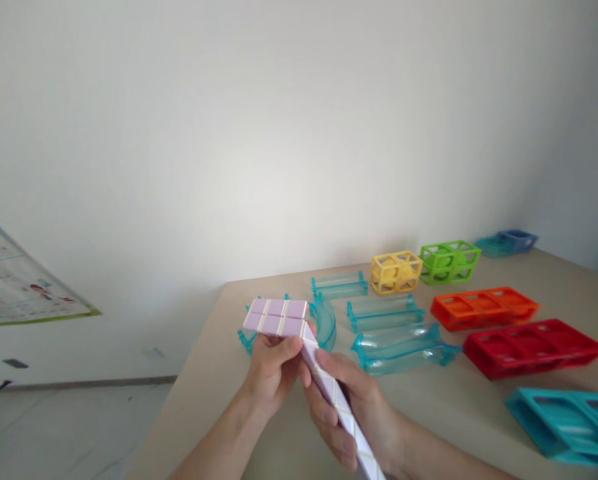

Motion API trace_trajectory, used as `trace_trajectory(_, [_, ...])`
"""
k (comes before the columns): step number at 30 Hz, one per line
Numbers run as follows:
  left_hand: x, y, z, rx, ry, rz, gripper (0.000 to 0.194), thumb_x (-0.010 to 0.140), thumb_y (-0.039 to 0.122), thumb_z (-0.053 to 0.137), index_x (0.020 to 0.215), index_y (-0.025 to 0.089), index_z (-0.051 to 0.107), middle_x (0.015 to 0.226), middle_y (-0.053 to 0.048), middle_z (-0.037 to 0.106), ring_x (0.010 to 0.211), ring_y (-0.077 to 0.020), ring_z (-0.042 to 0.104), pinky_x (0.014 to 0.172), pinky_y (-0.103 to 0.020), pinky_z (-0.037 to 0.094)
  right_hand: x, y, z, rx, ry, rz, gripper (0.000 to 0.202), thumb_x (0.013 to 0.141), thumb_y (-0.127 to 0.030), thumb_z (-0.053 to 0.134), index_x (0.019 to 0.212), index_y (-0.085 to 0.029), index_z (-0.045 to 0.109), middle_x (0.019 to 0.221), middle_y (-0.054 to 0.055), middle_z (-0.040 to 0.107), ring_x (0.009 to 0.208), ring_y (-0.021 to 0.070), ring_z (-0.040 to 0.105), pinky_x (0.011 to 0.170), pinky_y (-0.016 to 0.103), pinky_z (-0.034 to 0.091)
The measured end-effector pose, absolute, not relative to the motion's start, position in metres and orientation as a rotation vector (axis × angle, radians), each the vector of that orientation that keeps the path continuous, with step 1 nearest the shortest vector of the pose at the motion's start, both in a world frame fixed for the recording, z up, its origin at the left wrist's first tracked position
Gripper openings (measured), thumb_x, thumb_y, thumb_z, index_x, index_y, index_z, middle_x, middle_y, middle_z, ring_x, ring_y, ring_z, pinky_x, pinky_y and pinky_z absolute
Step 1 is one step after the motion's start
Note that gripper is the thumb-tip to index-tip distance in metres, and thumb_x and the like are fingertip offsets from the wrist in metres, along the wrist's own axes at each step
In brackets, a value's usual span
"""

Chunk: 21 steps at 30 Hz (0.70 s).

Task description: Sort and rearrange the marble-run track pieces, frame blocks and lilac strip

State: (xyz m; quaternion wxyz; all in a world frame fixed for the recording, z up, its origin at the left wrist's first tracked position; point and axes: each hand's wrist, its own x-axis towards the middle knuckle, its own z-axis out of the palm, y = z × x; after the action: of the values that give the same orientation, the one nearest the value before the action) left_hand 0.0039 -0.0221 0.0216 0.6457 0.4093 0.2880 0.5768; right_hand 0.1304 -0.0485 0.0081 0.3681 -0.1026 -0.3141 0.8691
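Observation:
A lilac and white twisty snake puzzle [285, 325] is up in front of me, above the near side of the table. Its far end is folded into a flat block of lilac faces, and a long straight row of wedges slants down toward the lower right. My left hand [271, 377] grips it just under the folded block, thumb along the near edge. Around the straight row, my right hand [361, 397] is closed, with fingers below and thumb on top. The lower end of the puzzle runs out of the bottom of the view.
Behind the puzzle lie see-through teal track pieces [396, 348] and a curved teal piece [327, 323]. Yellow [396, 270] and green [449, 261] frames stand near the wall. Orange [483, 308], red [533, 347] and teal [569, 423] frames line the right. A poster [23, 280] hangs left.

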Motion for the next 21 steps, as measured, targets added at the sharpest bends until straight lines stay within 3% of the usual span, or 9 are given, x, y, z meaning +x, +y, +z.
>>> trace_trajectory(5, [0.003,-0.022,0.034,0.960,0.775,1.286,0.034,0.062,0.035,0.082,0.081,0.009,0.071,0.066,-0.006,0.069,0.037,-0.0086,0.052,0.042,-0.023,0.043,0.128,-0.048,0.012,-0.453,-0.841,2.117,0.045,0.086,-0.058,0.047,0.075,-0.016,0.055,0.041,-0.006,0.049,0.021,0.0079,0.039,0.020,0.016,0.033])
trace_trajectory(11, [-0.005,-0.021,0.037,1.190,0.938,1.318,0.019,0.067,0.024,0.080,0.079,0.013,0.072,0.074,-0.005,0.071,0.068,-0.0164,0.065,0.066,-0.025,0.052,0.124,-0.045,0.007,-0.615,-0.919,2.030,0.046,0.080,-0.061,0.058,0.070,-0.016,0.052,0.040,-0.007,0.048,0.022,0.0088,0.044,0.020,0.014,0.031])
trace_trajectory(17, [0.000,-0.029,0.038,1.331,1.051,1.359,0.019,0.065,0.024,0.082,0.078,0.016,0.071,0.066,-0.002,0.067,0.058,-0.0156,0.060,0.057,-0.025,0.049,0.119,-0.049,0.003,-0.779,-1.009,1.856,0.051,0.078,-0.067,0.057,0.077,-0.016,0.051,0.044,-0.006,0.052,0.027,0.0135,0.053,0.022,0.016,0.035])
trace_trajectory(21, [0.003,-0.034,0.027,1.365,1.131,1.403,0.014,0.070,0.026,0.078,0.080,0.017,0.073,0.075,-0.004,0.071,0.076,-0.0213,0.065,0.074,-0.029,0.051,0.120,-0.051,0.005,-0.888,-1.135,1.710,0.054,0.081,-0.069,0.051,0.069,-0.016,0.050,0.042,-0.006,0.049,0.031,0.0138,0.057,0.025,0.015,0.035])
